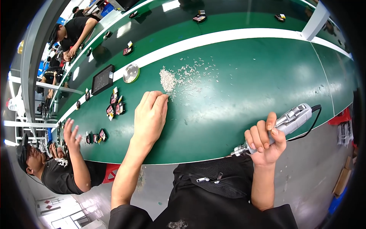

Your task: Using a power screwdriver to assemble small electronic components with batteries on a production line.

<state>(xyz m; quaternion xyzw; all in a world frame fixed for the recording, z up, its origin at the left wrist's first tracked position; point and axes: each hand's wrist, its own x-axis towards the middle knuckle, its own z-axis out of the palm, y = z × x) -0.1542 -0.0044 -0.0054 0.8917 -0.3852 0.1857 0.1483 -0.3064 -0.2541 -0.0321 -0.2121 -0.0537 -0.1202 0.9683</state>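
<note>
On the green bench lies a heap of tiny, pale, slender pieces (167, 81) that look like small screws, with many more scattered to its right. My left hand (150, 114) reaches to the near edge of this heap, fingertips pressed together and pointing down. Whatever is between those fingertips is too small to make out. In my right hand (265, 139) is a grey electric screwdriver (293, 119), held near the bench's front edge. Its bit points left, toward my body's middle, and a black cord leaves its other end.
Left of my hand sit several small black parts with coloured labels (114, 103). Beyond them are a black tray (103, 79) and a round dish (131, 73). A conveyor (244, 19) carrying similar parts runs behind a white rail (228, 35). A co-worker (65, 171) sits at left, one hand raised.
</note>
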